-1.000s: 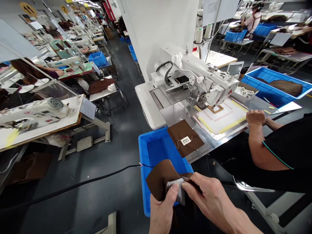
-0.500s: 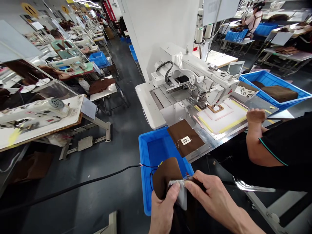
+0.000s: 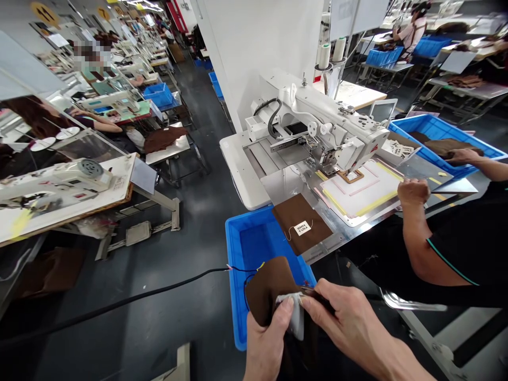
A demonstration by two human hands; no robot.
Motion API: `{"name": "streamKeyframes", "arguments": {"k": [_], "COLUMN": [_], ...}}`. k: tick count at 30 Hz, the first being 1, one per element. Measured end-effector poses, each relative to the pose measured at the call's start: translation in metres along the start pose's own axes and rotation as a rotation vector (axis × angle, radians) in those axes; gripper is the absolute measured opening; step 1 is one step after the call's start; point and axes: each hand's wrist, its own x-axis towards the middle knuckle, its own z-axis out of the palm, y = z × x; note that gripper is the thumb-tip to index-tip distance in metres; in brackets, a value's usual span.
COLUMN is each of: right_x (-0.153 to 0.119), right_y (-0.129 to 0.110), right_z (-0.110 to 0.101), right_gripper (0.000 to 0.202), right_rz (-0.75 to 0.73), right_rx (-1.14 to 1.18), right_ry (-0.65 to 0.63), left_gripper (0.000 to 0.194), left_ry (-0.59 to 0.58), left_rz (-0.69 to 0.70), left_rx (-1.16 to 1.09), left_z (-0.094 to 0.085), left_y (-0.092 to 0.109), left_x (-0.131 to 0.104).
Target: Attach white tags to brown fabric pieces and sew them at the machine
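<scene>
- Holding: left hand [image 3: 266, 338] & right hand [image 3: 349, 323] both pinch one floppy dark-brown fabric piece [image 3: 266, 288], low centre of view, just in front of the blue plastic bin [image 3: 254, 243].
- Left hand: thumb pressed on a small white label patch [image 3: 294, 316] sewn to the fabric; fingers closed under the cloth.
- Right hand: thumb & forefinger nipped on the same patch edge, tips nearly touching the left thumb; other fingers curled.
- Brown fabric piece: curls up over the bin's near rim, partly hiding it.
- Black cable [image 3: 119, 304]: runs from the left across the dark floor to the bin's left wall.
- Flat brown fabric square w/ white printed label [image 3: 301, 225]: lies on the metal table edge just behind the bin, right side.
- White programmable sewing machine [image 3: 329, 129]: on the table beyond the bin.
- White & yellow stitching template [image 3: 363, 193]: under the machine head, right of the bin.
- Co-worker's hand [image 3: 413, 191]: fist resting at the template's right edge; black sleeve.
- Second blue bin [image 3: 440, 140] w/ brown cloth: far right of the first bin; another hand of the co-worker reaches into it.
</scene>
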Motion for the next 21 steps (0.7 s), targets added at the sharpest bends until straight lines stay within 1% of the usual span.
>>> {"name": "streamKeyframes", "arguments": {"k": [5,8,11,17,21], "right_x": [0.0001,-0.0002,-0.0011,-0.0032,-0.0025], "right_y": [-0.0019,-0.0023,-0.0023,-0.0004,-0.0028], "right_z": [-0.0001,0.0002,0.0004,0.0020,0.0038], "right_gripper": [0.054,0.053,0.052,0.053,0.050], "right_rz": [-0.005,-0.022,-0.054,-0.009,0.015], "right_rx": [-0.008,-0.008,-0.002,-0.052,-0.002], "right_ry": [0.019,0.041,0.070,0.017,0.009], "left_gripper": [0.028,0.024,0.021,0.023,0.025], "left_ry": [-0.046,-0.006,0.006,0.007,-0.010], "left_rz": [-0.011,0.014,0.042,0.032,0.002], "left_rx": [0.058,0.045,0.064,0.068,0.063], "left_z": [-0.0028,-0.0002,0.0023,0.0019,0.0024], "left_y": [0.0005,0.0026,0.0038,0.0028,0.0043], "left_x": [0.0021,0.0006,-0.0011,-0.0018,-0.0017]}}
